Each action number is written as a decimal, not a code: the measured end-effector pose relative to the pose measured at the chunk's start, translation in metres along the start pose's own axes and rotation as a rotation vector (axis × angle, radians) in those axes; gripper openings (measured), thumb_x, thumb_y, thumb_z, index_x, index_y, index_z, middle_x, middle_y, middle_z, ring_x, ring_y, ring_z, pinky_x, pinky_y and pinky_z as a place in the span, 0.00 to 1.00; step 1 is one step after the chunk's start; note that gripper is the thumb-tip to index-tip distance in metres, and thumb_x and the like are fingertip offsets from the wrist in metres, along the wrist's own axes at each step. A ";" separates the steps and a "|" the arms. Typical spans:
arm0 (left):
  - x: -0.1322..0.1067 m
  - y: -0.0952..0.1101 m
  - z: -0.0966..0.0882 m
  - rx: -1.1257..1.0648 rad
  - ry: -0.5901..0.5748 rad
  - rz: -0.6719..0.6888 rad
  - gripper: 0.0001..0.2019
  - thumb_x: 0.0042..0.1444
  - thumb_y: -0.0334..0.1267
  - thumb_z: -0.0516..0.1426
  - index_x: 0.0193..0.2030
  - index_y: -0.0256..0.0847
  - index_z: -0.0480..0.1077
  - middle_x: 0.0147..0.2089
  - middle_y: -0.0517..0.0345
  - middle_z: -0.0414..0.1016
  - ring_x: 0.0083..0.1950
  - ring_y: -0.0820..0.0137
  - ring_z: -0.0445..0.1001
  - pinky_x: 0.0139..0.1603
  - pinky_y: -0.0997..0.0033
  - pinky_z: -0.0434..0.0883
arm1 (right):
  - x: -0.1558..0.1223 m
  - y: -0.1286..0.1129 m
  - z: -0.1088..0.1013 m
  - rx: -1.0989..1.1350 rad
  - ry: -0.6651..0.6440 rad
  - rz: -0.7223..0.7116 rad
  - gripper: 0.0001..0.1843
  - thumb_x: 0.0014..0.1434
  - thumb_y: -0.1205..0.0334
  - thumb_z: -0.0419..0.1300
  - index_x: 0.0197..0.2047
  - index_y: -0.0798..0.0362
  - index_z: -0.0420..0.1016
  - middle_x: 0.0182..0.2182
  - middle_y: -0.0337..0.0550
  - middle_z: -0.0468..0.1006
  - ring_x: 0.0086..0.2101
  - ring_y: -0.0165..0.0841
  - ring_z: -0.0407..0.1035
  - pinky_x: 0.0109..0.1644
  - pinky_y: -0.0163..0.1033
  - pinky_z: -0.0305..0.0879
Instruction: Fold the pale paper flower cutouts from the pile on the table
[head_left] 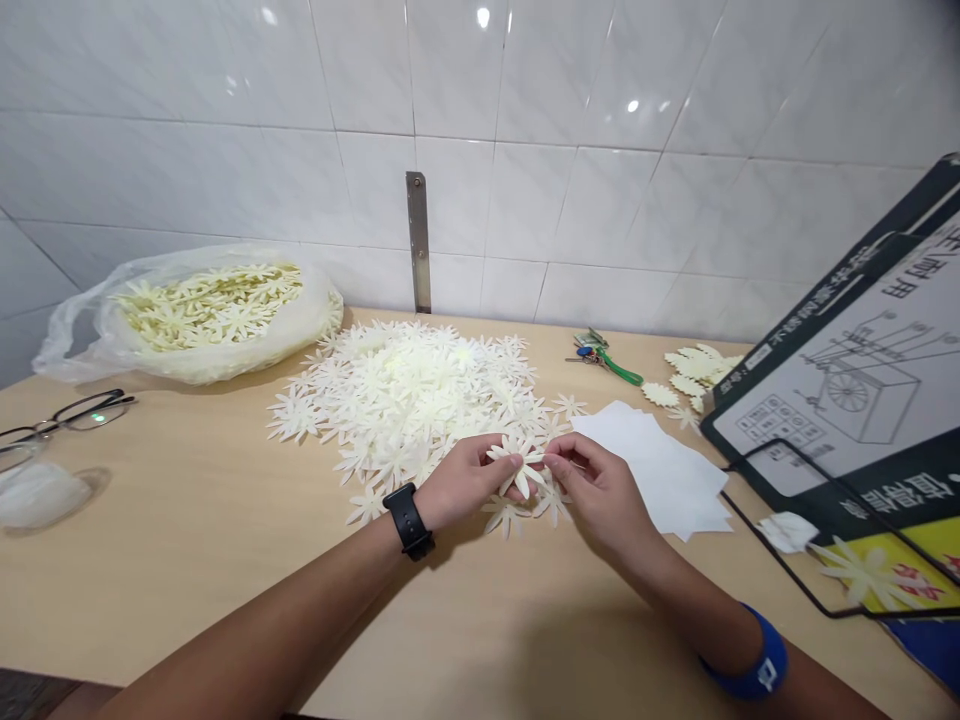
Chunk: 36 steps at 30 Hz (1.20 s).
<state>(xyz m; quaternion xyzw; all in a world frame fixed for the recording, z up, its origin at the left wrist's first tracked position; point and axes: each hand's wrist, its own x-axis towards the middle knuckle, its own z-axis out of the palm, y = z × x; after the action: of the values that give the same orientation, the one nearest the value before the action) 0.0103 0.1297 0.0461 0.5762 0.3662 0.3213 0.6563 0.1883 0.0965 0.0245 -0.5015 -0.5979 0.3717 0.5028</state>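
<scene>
Between my two hands is a cream, many-petalled flower cutout (519,462). My left hand (471,482), with a black watch on its wrist, grips it with the thumb on top and fingers beneath. The thumb and forefinger of my right hand (600,490) pinch a petal at its right side. Behind and below my hands spreads a large heap of similar flower cutouts (405,385) on the table. A few loose ones lie flat just under the held flower. Beside my right hand rests a stack of white sheets (660,460).
A plastic bag (300,350) of yellowish cutouts stands at the back left. Eyeglasses (82,412) and a white crumpled item (41,495) lie at left. Keys with a green strap (619,370) and more cutouts (694,372) sit behind the sheets. A printed box (840,400) and black wire frame (780,575) are at right.
</scene>
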 end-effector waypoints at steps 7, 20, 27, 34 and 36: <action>0.003 0.001 -0.003 -0.059 0.083 -0.027 0.16 0.46 0.46 0.66 0.30 0.34 0.72 0.29 0.57 0.74 0.30 0.72 0.75 0.35 0.72 0.75 | 0.001 0.002 0.001 0.071 -0.013 0.103 0.08 0.59 0.56 0.62 0.34 0.51 0.71 0.27 0.36 0.69 0.27 0.29 0.63 0.30 0.34 0.60; 0.007 -0.004 -0.011 -0.325 0.150 -0.041 0.13 0.47 0.41 0.67 0.33 0.34 0.74 0.31 0.55 0.75 0.39 0.69 0.78 0.43 0.70 0.75 | 0.008 0.006 -0.008 0.457 0.112 0.207 0.09 0.55 0.57 0.66 0.31 0.50 0.72 0.29 0.36 0.69 0.30 0.30 0.65 0.34 0.35 0.65; 0.006 0.001 -0.009 -0.310 0.289 0.014 0.09 0.50 0.37 0.63 0.29 0.34 0.69 0.29 0.58 0.73 0.32 0.76 0.73 0.43 0.72 0.74 | 0.009 0.004 -0.010 0.708 0.004 0.316 0.09 0.55 0.60 0.67 0.31 0.50 0.69 0.28 0.34 0.70 0.30 0.29 0.69 0.37 0.36 0.67; 0.007 -0.002 -0.008 -0.345 0.251 0.005 0.13 0.45 0.34 0.66 0.34 0.37 0.67 0.27 0.60 0.74 0.32 0.74 0.73 0.42 0.70 0.73 | 0.005 -0.002 -0.008 0.559 -0.175 0.438 0.10 0.53 0.62 0.66 0.37 0.49 0.69 0.28 0.36 0.71 0.26 0.29 0.67 0.30 0.34 0.64; 0.006 -0.003 -0.007 -0.324 0.212 -0.007 0.13 0.45 0.36 0.67 0.33 0.36 0.68 0.27 0.59 0.75 0.31 0.75 0.73 0.43 0.70 0.73 | 0.004 -0.003 -0.008 0.560 -0.178 0.429 0.11 0.54 0.61 0.66 0.39 0.49 0.69 0.28 0.36 0.71 0.26 0.30 0.66 0.30 0.35 0.64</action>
<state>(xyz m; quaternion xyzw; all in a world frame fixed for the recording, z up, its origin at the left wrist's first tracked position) 0.0077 0.1384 0.0423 0.4245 0.3788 0.4329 0.6992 0.1952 0.0994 0.0303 -0.4240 -0.3957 0.6603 0.4771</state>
